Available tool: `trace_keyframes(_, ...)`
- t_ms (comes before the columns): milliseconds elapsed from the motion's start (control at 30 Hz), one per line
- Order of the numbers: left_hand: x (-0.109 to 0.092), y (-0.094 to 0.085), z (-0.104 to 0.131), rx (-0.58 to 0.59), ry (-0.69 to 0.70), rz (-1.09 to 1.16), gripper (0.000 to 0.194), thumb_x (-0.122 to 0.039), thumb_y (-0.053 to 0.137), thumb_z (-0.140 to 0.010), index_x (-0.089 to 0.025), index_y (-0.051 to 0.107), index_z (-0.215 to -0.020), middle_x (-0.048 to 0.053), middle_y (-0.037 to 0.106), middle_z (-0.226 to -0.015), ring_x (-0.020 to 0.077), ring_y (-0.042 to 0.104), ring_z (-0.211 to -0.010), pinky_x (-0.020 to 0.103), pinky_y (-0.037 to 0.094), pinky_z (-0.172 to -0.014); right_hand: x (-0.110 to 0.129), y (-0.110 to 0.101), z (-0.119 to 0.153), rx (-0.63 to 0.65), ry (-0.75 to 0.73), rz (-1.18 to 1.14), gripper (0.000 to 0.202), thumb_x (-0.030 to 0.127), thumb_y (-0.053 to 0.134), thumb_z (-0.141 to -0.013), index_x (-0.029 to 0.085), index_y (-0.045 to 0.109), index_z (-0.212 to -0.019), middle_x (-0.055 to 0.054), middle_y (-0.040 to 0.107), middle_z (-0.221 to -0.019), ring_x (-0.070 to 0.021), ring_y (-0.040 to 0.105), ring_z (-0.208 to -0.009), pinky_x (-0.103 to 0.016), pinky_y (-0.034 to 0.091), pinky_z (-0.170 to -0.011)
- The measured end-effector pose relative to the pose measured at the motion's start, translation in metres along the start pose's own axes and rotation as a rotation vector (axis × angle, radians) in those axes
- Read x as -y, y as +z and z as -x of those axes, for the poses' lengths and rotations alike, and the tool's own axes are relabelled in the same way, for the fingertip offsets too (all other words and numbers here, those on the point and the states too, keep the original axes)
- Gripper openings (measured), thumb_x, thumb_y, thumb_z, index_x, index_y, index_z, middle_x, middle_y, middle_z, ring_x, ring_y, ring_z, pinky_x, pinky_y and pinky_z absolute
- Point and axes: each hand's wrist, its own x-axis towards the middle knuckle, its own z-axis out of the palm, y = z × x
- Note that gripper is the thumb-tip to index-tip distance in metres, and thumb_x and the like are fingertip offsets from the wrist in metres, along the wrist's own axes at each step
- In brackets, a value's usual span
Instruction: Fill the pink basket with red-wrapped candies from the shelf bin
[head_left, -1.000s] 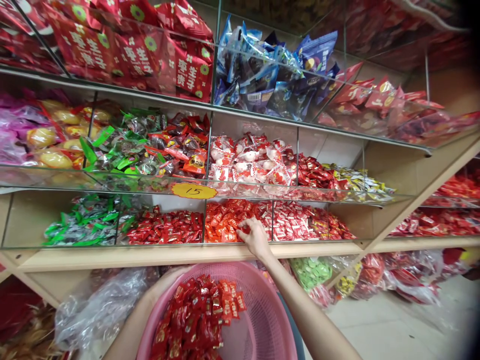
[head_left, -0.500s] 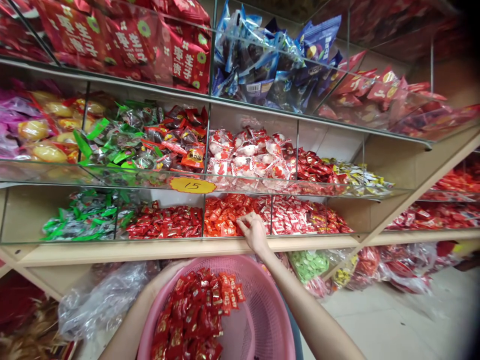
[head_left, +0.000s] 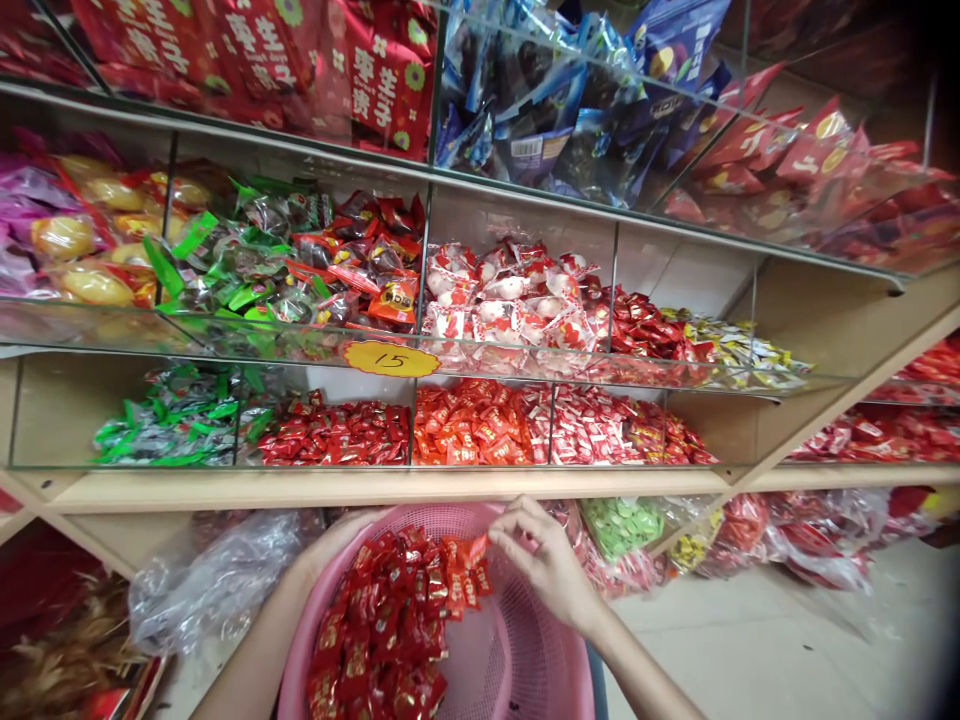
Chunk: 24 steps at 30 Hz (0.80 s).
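A pink plastic basket (head_left: 551, 610), with small perforations in its wall, is in front of me below the shelf. Dark red wrapped candies (head_left: 382, 610) are heaped in its left side, with a few orange-red ones at the top of the heap. My left hand (head_left: 337, 535) is at the basket's far left rim, supporting it; most of its fingers are hidden behind the rim. Above the basket's right side, my right hand (head_left: 544, 555) pinches an orange-red wrapped candy (head_left: 475, 549) between thumb and fingers. The shelf bin of orange-red candies (head_left: 472, 425) lies just beyond.
A wooden shelf edge (head_left: 390, 488) runs across behind the basket, with glass-fronted candy bins above. A yellow price tag (head_left: 391, 358) reads 15. Clear plastic bags (head_left: 214, 580) lie below at left, and a bag of green candies (head_left: 622, 525) at right. Pale floor tiles (head_left: 720, 640) show at right.
My right hand has drawn back from the orange-red candy bin to above the basket, with a candy in its fingers. My left hand stays at the rim.
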Motion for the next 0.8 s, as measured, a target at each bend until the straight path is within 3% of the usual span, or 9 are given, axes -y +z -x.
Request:
trace_keyframes(133, 0.005, -0.006, -0.004, -0.021, -0.028, -0.022, 0.031, -0.034, 0.059, -0.083, -0.013, 0.062, -0.106, 0.009, 0.063, -0.113, 0.0237, 0.055, -0.11, 0.049, 0.034, -0.102, -0.025, 0.019, 0.011, 0.16, 0.042, 0.089, 0.018, 0.029, 0.05, -0.089, 0.02, 0.059, -0.076, -0.002, 0.055, -0.079, -0.0164, 0.052, -0.077, -0.028, 0.04, -0.07)
trace_keyframes(367, 0.008, -0.013, -0.007, -0.051, -0.025, -0.058, 0.032, -0.035, 0.059, -0.083, -0.013, 0.061, -0.107, 0.009, 0.061, -0.117, 0.0241, 0.053, -0.113, 0.05, 0.033, -0.102, -0.065, 0.058, -0.002, 0.128, -0.009, 0.447, 0.013, 0.014, 0.049, -0.086, 0.018, 0.055, -0.075, -0.004, 0.055, -0.083, -0.0169, 0.051, -0.08, -0.027, 0.038, -0.071)
trace_keyframes(567, 0.01, -0.016, -0.008, -0.045, -0.025, -0.082, 0.033, -0.035, 0.059, -0.083, -0.014, 0.061, -0.108, 0.009, 0.062, -0.116, 0.0238, 0.053, -0.113, 0.05, 0.031, -0.103, -0.072, 0.083, -0.016, 0.112, -0.03, 0.756, 0.013, 0.014, 0.05, -0.086, 0.018, 0.055, -0.074, -0.004, 0.057, -0.085, -0.0177, 0.05, -0.076, -0.028, 0.036, -0.068)
trace_keyframes(800, 0.013, -0.018, -0.011, -0.064, -0.018, -0.087, 0.034, -0.034, 0.059, -0.083, -0.014, 0.06, -0.11, 0.01, 0.057, -0.123, 0.0253, 0.049, -0.118, 0.051, 0.032, -0.102, -0.072, 0.089, -0.019, 0.201, -0.038, 0.948, 0.017, 0.006, 0.046, -0.085, 0.017, 0.057, -0.081, -0.007, 0.059, -0.088, -0.0201, 0.051, -0.08, -0.032, 0.037, -0.071)
